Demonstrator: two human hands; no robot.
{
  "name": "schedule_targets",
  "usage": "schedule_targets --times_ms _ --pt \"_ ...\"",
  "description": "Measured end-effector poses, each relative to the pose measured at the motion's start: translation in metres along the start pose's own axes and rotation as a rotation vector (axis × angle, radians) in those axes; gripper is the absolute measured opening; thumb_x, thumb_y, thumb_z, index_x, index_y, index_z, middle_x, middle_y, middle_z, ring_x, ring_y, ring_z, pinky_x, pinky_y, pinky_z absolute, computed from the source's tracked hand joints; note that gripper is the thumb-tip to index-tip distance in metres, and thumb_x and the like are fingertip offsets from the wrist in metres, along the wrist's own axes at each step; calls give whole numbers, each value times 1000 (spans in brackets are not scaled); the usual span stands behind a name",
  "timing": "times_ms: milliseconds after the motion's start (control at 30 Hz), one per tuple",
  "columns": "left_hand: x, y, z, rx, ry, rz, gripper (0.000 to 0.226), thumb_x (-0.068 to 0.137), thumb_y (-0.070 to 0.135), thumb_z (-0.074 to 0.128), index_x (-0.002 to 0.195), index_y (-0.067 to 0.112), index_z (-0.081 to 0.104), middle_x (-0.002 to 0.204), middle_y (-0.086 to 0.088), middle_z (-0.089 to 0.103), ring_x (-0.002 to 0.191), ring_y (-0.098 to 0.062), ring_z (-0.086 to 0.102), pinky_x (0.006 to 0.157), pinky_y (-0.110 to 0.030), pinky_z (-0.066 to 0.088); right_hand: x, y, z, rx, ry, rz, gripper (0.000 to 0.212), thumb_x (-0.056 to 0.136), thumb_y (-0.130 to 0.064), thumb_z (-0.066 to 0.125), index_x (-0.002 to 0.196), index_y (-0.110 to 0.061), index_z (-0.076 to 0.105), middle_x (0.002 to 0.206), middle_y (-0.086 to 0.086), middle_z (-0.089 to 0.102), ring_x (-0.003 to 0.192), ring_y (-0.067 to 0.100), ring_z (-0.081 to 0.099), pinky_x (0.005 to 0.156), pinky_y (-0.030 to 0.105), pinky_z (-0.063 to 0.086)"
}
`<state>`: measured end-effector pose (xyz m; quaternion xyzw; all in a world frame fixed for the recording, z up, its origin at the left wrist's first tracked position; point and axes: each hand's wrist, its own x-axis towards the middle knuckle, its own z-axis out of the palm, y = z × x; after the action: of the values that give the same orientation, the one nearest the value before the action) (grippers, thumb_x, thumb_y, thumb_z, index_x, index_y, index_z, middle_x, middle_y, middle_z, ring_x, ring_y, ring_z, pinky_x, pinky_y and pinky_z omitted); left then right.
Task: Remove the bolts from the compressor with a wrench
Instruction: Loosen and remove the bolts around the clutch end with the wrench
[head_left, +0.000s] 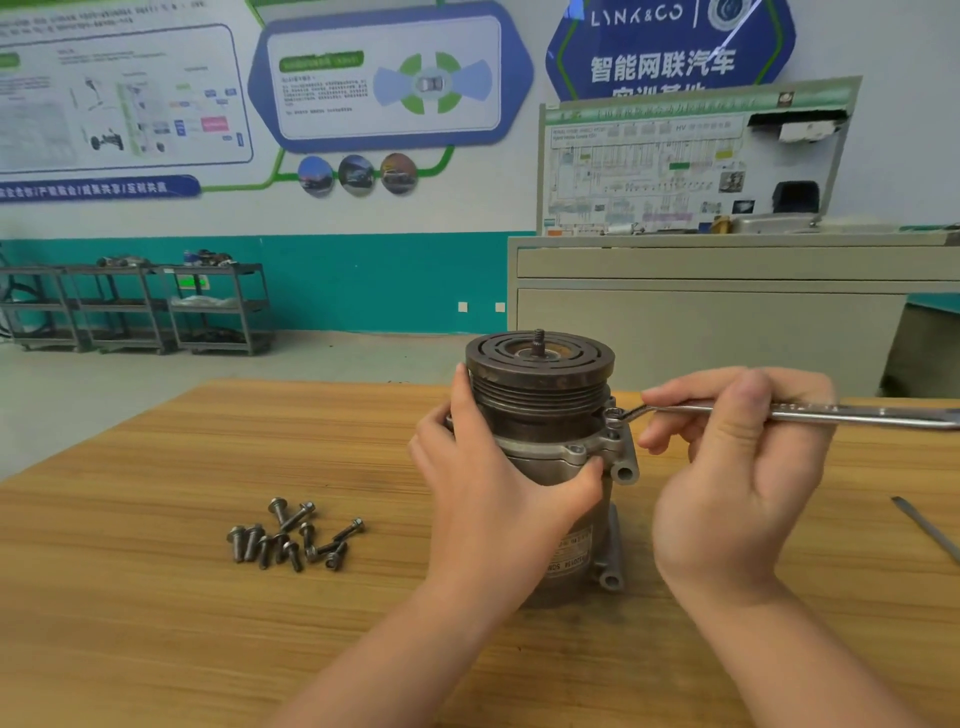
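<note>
The compressor (545, 415) stands upright on the wooden table (156, 597), its dark grooved pulley on top. My left hand (483, 467) grips its left side, thumb across the front of the grey housing. My right hand (737, 467) holds a long silver wrench (857, 414) between thumb and fingers. The wrench's ring end sits over a bolt (614, 414) on the compressor's right flange. An empty bolt hole shows on the front flange. Several loose bolts (293, 535) lie in a heap on the table to the left.
A slim metal tool (927, 527) lies at the table's right edge. Behind the table stand a grey cabinet (727, 306) with a wiring display board and, far left, dark metal shelf carts (140, 306). Posters cover the wall.
</note>
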<state>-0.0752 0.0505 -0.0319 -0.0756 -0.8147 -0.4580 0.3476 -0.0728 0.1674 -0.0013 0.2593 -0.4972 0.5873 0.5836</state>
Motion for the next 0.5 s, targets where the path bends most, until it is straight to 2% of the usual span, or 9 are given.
schedule_targets --times_ms 167,267,333,400,500 --pt "0 -2 1 7 5 0 119 45 73 58 146 41 4 118 16 22 115 0 14 81 -4 25 -11 3 3 -123 105 -70 9 106 -29 30 100 -31 37 80 12 60 59 21 55 57 30 45" --pt "0 -3 1 -1 25 -1 120 46 72 61 148 38 6 117 15 23 114 -1 16 82 -2 24 -17 2 4 -157 5 -163 8 105 -29 31 102 -27 39 84 16 59 77 22 59 72 29 46" --pt "0 -4 2 -15 24 -7 120 48 73 67 148 38 10 119 11 26 116 -5 19 83 -7 25 -23 1 6 -232 -109 -227 16 105 -28 33 98 -19 45 89 12 57 79 26 56 79 27 43" --pt "1 -3 2 -26 12 -20 120 46 80 63 146 40 10 120 11 26 117 -8 20 81 -9 26 -28 1 8 -313 -181 -286 22 104 -28 34 96 -12 47 91 1 54 80 22 52 80 21 41" --pt "2 -4 1 -17 17 -10 118 46 77 64 144 42 10 115 14 25 112 -6 20 81 -7 24 -26 -2 9 -237 -153 -247 20 105 -30 33 93 -20 47 86 4 56 75 22 53 75 26 41"
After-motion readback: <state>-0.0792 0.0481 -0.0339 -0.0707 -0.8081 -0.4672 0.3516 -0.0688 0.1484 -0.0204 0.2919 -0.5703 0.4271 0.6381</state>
